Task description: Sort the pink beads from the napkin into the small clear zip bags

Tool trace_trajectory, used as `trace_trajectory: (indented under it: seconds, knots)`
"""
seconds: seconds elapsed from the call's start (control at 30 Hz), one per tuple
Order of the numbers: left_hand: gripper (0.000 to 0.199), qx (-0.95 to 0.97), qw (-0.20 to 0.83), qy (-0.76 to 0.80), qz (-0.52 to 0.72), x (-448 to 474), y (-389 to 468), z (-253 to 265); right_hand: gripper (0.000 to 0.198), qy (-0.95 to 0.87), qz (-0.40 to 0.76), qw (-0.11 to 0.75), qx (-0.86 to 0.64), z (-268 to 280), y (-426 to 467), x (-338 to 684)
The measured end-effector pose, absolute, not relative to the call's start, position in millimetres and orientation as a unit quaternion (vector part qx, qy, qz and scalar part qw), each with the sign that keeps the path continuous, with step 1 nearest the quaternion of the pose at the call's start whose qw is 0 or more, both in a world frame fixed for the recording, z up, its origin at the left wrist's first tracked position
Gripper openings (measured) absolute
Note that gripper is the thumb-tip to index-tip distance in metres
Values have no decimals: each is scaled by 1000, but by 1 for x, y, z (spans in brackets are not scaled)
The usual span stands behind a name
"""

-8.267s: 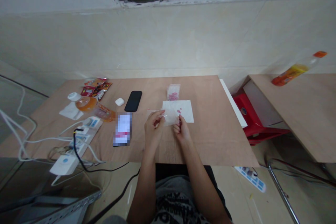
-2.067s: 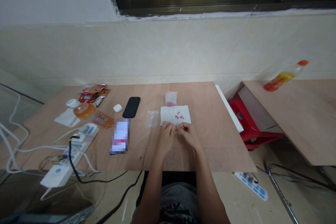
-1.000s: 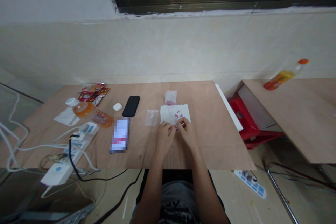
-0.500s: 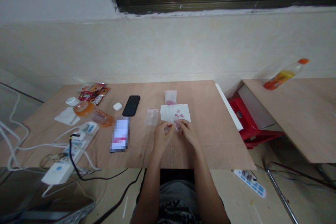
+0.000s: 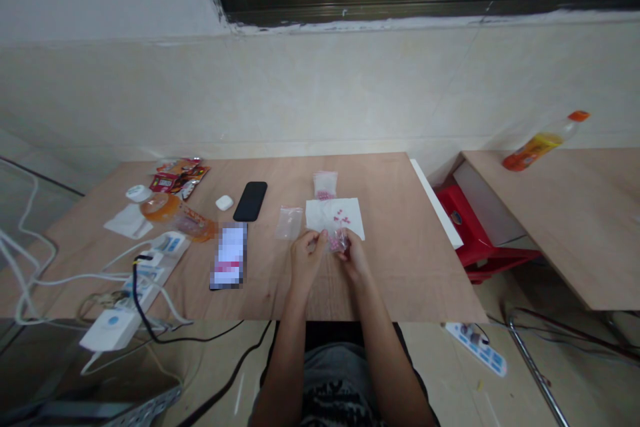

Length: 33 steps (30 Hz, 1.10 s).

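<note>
A small clear plastic bag (image 5: 337,241) with pink bits inside is held up just over the near edge of a white paper sheet (image 5: 320,211). My right hand (image 5: 355,257) closes its fingers round the bag's right side. Just left of the bag, my left hand (image 5: 304,259) has thumb and fingertips pinched together; whether they grip the bag's edge or a tiny piece cannot be made out. Several small pink pieces (image 5: 342,217) lie loose on the paper. Behind it stands another clear bag (image 5: 325,185) of pink pieces. A flat, clear zip bag (image 5: 289,223) lies to the left.
On the left are a black phone (image 5: 251,201), a lit phone (image 5: 229,257), a white case (image 5: 225,203), an orange drink bottle (image 5: 176,215), red wrappers (image 5: 177,177) and a power strip (image 5: 135,293) with cables. A red stool (image 5: 463,227) stands between the two tables.
My right hand has turned and drawn slightly left and nearer, so the bag of pink bits shows more plainly. My left hand has shifted a little left.
</note>
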State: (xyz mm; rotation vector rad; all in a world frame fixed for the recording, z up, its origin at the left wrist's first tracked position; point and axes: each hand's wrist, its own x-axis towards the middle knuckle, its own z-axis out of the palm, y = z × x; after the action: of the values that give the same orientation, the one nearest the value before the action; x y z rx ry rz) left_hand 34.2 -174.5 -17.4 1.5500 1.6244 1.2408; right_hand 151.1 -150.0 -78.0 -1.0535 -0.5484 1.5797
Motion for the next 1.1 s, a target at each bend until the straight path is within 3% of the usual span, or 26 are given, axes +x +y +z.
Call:
trace_trajectory:
  seconds: [0.17, 0.33, 0.73, 1.1]
  knots:
    - [10, 573, 293, 601, 475, 34, -172, -22, 27, -219, 689, 545, -424, -78, -150, 148]
    - [24, 572, 286, 605, 474, 32, -172, -25, 30, -207, 696, 548, -414, -78, -149, 146]
    - [22, 566, 286, 635, 441, 37, -174, -20, 50, -186, 718, 542, -395, -79, -148, 139]
    - [19, 588, 242, 637, 436, 37, -174, -18, 33, -82, 744, 554, -364, -82, -148, 134]
